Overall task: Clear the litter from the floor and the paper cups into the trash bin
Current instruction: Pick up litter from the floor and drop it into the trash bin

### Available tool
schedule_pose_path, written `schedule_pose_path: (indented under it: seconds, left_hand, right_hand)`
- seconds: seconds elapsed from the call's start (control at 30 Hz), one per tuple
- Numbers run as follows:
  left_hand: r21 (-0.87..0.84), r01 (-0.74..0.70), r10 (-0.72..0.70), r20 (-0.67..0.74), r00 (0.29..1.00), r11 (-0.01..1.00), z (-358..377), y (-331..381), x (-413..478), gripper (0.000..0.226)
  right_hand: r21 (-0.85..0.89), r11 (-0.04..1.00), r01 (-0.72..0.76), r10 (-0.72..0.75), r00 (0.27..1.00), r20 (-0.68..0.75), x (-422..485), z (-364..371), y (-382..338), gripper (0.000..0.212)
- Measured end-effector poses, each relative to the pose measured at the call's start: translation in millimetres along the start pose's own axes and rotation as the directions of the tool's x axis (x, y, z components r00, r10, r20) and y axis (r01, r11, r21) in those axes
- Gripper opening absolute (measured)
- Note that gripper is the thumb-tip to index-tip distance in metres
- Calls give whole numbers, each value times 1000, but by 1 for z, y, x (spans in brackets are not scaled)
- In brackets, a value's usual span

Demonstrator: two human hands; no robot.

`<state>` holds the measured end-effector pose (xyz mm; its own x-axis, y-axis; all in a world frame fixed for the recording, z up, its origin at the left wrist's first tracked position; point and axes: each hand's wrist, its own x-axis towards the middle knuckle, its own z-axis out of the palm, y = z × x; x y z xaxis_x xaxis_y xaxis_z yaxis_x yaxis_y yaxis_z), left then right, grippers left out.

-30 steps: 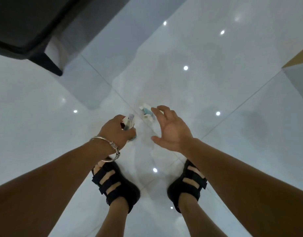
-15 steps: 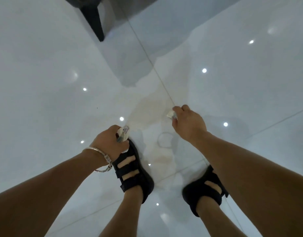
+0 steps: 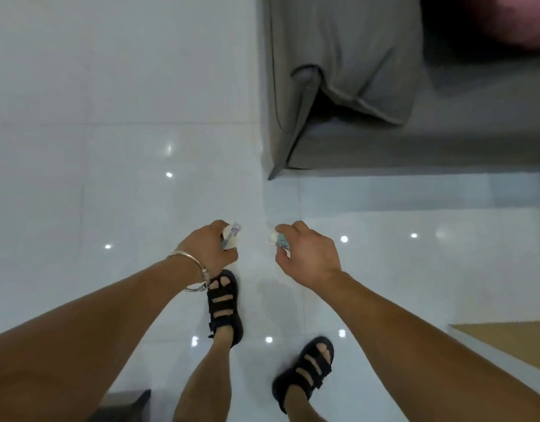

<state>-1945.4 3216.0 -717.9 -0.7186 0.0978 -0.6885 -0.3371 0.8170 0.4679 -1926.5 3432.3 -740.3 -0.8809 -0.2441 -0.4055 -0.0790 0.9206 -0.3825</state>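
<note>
Head cam: left hand (image 3: 209,249) has its grip pinched on a small wrapper (image 3: 231,236), right hand (image 3: 311,257) is clenched round a crumpled scrap (image 3: 278,240), both above the floor (image 3: 110,147), probably feather-light and crinkly, so pinch anywhere.

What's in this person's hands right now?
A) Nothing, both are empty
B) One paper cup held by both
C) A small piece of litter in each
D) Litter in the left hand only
C: the left hand grips a white wrapper, and the right hand pinches a white-and-blue scrap.
</note>
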Motion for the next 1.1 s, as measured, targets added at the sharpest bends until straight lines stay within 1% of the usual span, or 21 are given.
schedule_pose_path:
  seconds: [0.1,0.2,0.33,0.43,0.53,0.67,0.8,0.97,1.1]
  left_hand:
    - [-35,12,-15,-88,996,999,-62,6,-61,36]
    - [-80,26,-40,-180,983,996,-122,4,-113,35]
    - [-180,39,-90,-283,955,983,-197,-15,-178,34]
    - [-186,52,-113,-335,935,981,-248,-38,-230,39]
    - [-204,100,-172,-374,912,974,-288,-68,-271,38]
    - [-266,151,-262,-454,852,952,-336,-109,-306,38]
    - [-278,204,-324,-510,797,939,-387,-150,-326,42]
    - [-320,284,-421,-549,722,904,-469,-205,-331,35]
    - [-375,307,-481,-594,645,875,-547,-242,-329,30]
  right_hand:
    - [-43,992,122,-121,992,16,-3,-66,-70,41]
    - [-140,962,235,-230,972,49,-6,-120,-142,42]
    - [-228,923,310,-304,951,63,-1,-179,-239,44]
    - [-234,900,367,-361,930,69,-1,-209,-317,44]
    - [-268,843,466,-450,884,123,-4,-221,-386,44]
    - [-360,717,597,-565,800,200,9,-233,-468,41]
    - [-396,598,697,-674,705,223,37,-244,-551,40]
    - [-402,489,774,-760,604,239,92,-251,-644,41]
    - [-400,455,796,-790,568,231,150,-265,-715,42]
